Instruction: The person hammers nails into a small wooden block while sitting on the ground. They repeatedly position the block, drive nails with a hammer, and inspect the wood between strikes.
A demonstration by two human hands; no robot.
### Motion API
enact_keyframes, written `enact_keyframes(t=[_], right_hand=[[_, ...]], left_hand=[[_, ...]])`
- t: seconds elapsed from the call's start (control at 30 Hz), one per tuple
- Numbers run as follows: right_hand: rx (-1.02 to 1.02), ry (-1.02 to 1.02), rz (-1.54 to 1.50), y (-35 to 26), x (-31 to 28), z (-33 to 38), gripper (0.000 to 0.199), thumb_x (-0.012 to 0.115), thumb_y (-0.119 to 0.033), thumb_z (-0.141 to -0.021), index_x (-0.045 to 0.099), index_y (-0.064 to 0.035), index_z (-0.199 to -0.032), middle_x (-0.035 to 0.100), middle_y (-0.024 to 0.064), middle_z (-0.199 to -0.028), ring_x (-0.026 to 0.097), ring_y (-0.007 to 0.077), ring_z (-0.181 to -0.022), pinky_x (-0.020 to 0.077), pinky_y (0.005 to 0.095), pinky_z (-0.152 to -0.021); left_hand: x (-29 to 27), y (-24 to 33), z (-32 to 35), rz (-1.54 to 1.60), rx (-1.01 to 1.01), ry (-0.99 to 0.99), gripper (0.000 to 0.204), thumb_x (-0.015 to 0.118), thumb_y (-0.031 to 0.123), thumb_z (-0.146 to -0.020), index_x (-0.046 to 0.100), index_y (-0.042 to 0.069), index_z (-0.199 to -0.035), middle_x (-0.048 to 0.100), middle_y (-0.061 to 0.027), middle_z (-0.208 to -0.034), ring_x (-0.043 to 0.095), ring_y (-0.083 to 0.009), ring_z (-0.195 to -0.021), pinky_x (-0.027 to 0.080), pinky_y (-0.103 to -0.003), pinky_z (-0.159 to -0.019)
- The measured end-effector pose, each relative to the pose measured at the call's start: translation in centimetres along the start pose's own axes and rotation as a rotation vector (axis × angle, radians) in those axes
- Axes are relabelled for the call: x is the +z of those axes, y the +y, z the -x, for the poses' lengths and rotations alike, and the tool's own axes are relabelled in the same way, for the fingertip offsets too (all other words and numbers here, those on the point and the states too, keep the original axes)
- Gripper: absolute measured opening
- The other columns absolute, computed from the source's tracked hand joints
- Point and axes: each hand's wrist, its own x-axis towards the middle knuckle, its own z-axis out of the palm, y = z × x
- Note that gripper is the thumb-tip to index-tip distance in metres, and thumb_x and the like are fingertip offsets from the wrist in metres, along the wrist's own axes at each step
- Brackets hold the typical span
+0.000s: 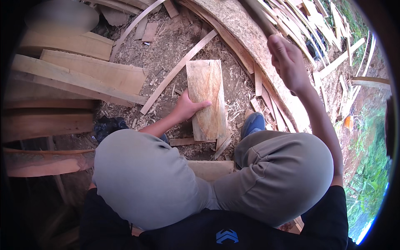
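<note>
**Mia:** What is the person doing with the left hand [187,106]?

**Ben:** The left hand lies on a flat piece of wood [207,98]. The fingers are spread on its left edge and press on it. They do not wrap around it.

**Mia:** Where is that piece of wood?

**Ben:** It stands up between the person's knees, on the ground, which is full of wood chips. A blue shoe [253,124] is just beside it, on its right.

**Mia:** And the right hand [287,62]?

**Ben:** The right hand is up high. It is closed tight around a wooden handle [258,16]. The handle goes up and out of the picture, so the end of it cannot be seen.

**Mia:** What else is around?

**Ben:** Thick planks [79,71] are stacked on the left. A long thin strip of wood [179,68] lies slanted near the flat piece. A big curved slab [250,37] lies behind it, and many thin strips [316,16] are piled at the top right.
</note>
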Motion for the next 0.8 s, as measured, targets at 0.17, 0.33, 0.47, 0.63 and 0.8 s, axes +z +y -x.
enact_keyframes(t=[0.17, 0.33, 0.47, 0.63, 0.8], right_hand=[[0.02, -0.055, 0.106, 8.7, 5.9, 3.7, 0.062, 0.038, -0.06, -0.107, 0.058, -0.007, -0.085, 0.049, 0.0017, -0.064, 0.047, 0.0142, -0.057, 0.0422, 0.035, -0.056], [0.222, -0.297, 0.25, 4.6, 4.0, 2.1, 0.064, 0.036, -0.06, -0.108, 0.061, -0.0066, -0.084, 0.051, 0.0032, -0.065, 0.046, 0.0165, -0.059, 0.0387, 0.0398, -0.058], [-0.065, -0.03, 0.179, 0.5, 1.5, 0.6, 0.069, 0.032, -0.063, -0.108, 0.065, -0.0039, -0.097, 0.052, 0.0037, -0.062, 0.05, 0.0156, -0.051, 0.0434, 0.038, -0.05], [-0.017, -0.102, 0.14, 7.5, 7.0, 4.2, 0.064, 0.034, -0.055, -0.109, 0.065, 0.0005, -0.104, 0.06, 0.0178, -0.068, 0.064, 0.0282, -0.07, 0.0499, 0.0463, -0.067], [0.138, -0.386, 0.31, 4.2, 6.3, 2.2, 0.068, 0.039, -0.062, -0.106, 0.067, -0.0002, -0.102, 0.065, 0.0211, -0.076, 0.065, 0.0348, -0.07, 0.0505, 0.0508, -0.075]], left_hand=[[1.5, -1.3, -1.3, -0.01, 0.042, -0.05, 0.082, 0.091, 0.035, -0.078, 0.05, -0.006, -0.136, 0.067, -0.0181, -0.127, 0.067, -0.0252, -0.116, 0.054, -0.039, -0.1], [0.2, -2.0, -0.7, -0.052, 0.057, 0.0, 0.082, 0.091, 0.035, -0.078, 0.05, -0.005, -0.136, 0.067, -0.0175, -0.127, 0.068, -0.0251, -0.115, 0.054, -0.038, -0.1], [-0.4, -1.6, -0.6, 0.009, 0.027, -0.006, 0.082, 0.091, 0.035, -0.078, 0.05, -0.005, -0.136, 0.067, -0.0172, -0.127, 0.068, -0.0246, -0.115, 0.054, -0.038, -0.1], [1.5, -0.5, -1.2, 0.05, 0.049, -0.058, 0.082, 0.091, 0.034, -0.078, 0.05, -0.005, -0.137, 0.067, -0.0173, -0.127, 0.067, -0.024, -0.116, 0.054, -0.038, -0.1], [0.1, -2.2, -1.3, -0.094, 0.076, 0.017, 0.082, 0.091, 0.034, -0.078, 0.05, -0.005, -0.137, 0.067, -0.0174, -0.126, 0.067, -0.0235, -0.115, 0.053, -0.039, -0.101]])
